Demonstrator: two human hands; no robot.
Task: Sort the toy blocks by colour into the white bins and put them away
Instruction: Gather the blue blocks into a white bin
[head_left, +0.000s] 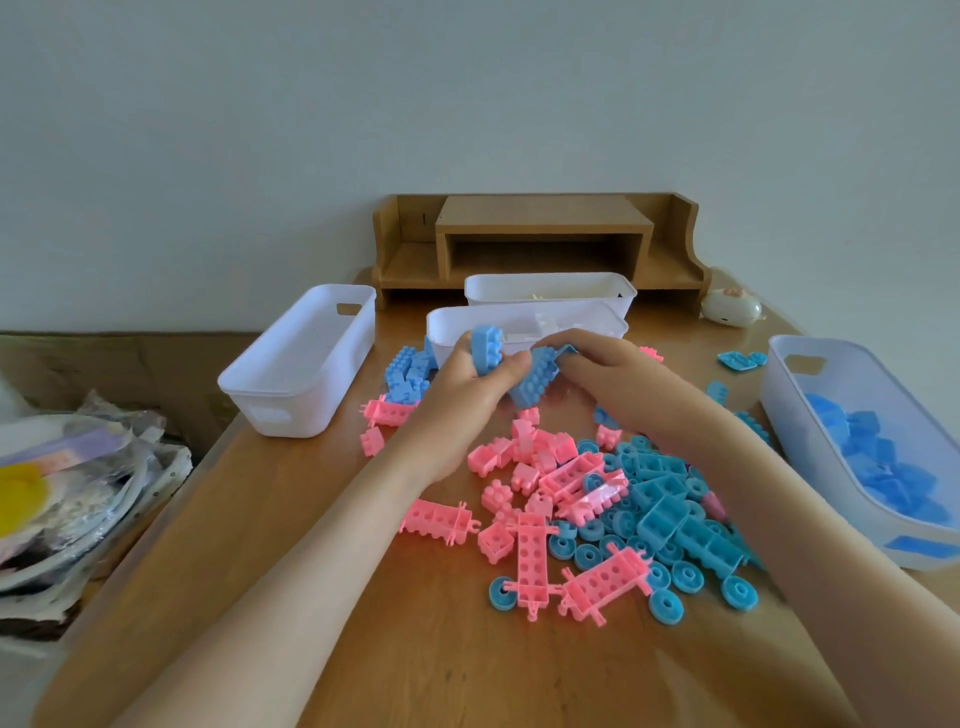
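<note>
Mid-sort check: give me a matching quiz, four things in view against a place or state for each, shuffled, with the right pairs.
Things:
1. left bin
2. right bin
3. left hand
4. pink blocks

States:
A. grips a blue block
B. lie loose on the table
C. holds blue blocks
D. looks empty

Pairs: 1-D, 2-C, 3-A, 4-B

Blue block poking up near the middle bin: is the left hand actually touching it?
Touching. The head view shows the left hand curled round the blue block.
</note>
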